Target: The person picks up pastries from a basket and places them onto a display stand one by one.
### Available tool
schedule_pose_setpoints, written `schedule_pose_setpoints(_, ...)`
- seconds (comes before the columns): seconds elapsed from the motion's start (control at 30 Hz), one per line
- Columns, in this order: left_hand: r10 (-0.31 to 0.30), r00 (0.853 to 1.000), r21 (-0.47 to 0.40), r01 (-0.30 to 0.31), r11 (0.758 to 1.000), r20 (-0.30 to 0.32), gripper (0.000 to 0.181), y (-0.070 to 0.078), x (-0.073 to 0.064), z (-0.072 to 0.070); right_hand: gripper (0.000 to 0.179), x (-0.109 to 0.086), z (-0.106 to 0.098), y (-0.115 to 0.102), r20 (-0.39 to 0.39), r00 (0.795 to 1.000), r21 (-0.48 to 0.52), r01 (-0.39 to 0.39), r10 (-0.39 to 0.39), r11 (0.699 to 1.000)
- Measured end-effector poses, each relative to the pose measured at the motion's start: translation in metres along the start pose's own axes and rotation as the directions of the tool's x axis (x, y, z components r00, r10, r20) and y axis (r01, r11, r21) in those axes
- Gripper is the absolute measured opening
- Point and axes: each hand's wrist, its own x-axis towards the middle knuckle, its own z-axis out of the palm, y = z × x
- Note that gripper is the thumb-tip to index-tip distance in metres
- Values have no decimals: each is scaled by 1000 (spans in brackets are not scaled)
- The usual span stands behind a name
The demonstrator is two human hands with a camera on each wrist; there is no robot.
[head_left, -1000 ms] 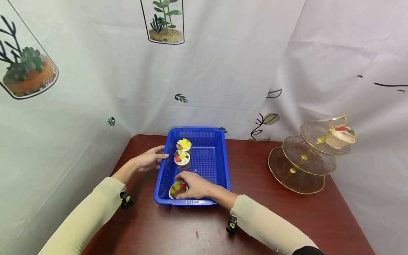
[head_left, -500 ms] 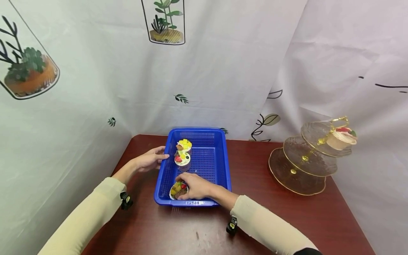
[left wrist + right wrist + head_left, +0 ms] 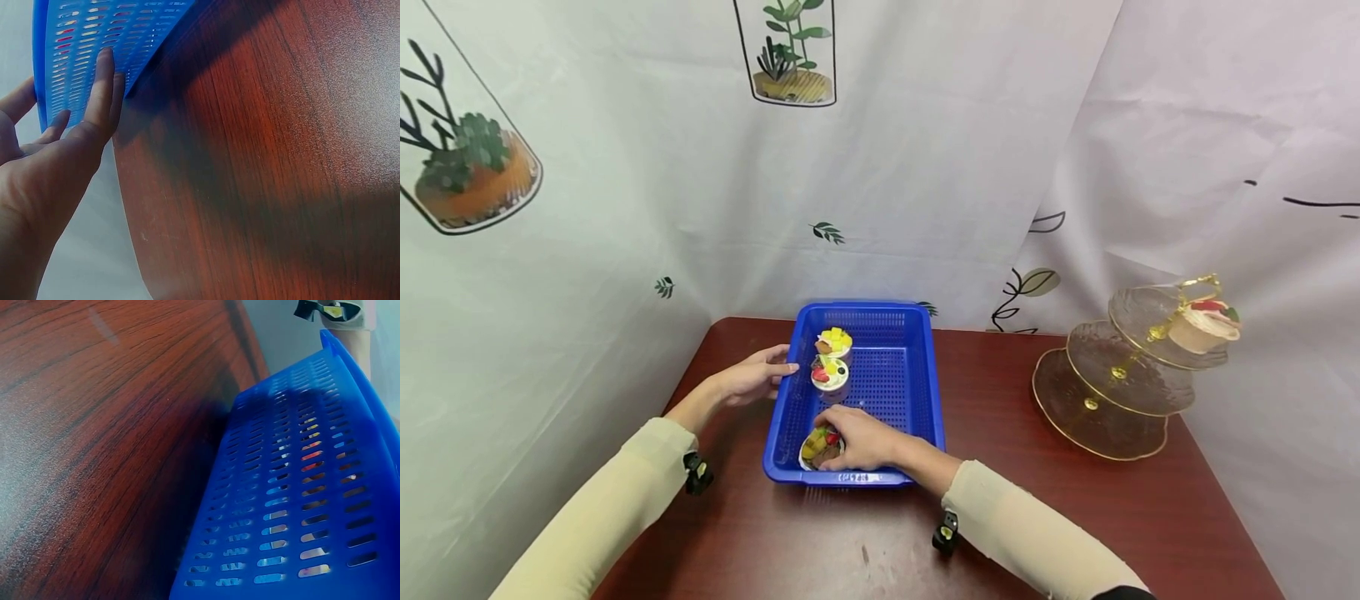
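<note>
In the head view, my right hand [image 3: 865, 440] reaches into the near end of a blue plastic basket [image 3: 931, 383]. Its thumb and fingers grip a dessert cup [image 3: 815, 447] topped with fruit pieces and something brown. My left hand [image 3: 751, 377] holds the basket's left side, thumb over the rim and fingers along the outer wall. The left wrist view shows those fingers [image 3: 100, 94] stretched against the slotted wall. Two more cups stand in the basket: one with strawberry and cream [image 3: 830, 375], one with yellow cubes [image 3: 834, 342]. The basket wall [image 3: 287, 487] hides the right hand in the right wrist view.
A three-tier clear stand with gold rims [image 3: 1101, 408] stands at the table's right side. On its top tier sits a tart-like dessert [image 3: 1202, 327] with strawberry. The dark red wooden table [image 3: 985, 400] meets a printed curtain [image 3: 925, 167] behind and at both sides.
Both hands, the basket and the cups keep almost the same places. The whole head view has shifted very slightly.
</note>
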Motion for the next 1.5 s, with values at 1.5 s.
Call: schedule_pose_setpoints(1.5,6,1000,8,-6,1000,-7,57,-2,0,1,67,1,0,1,1,1000,-50,14,-14,999)
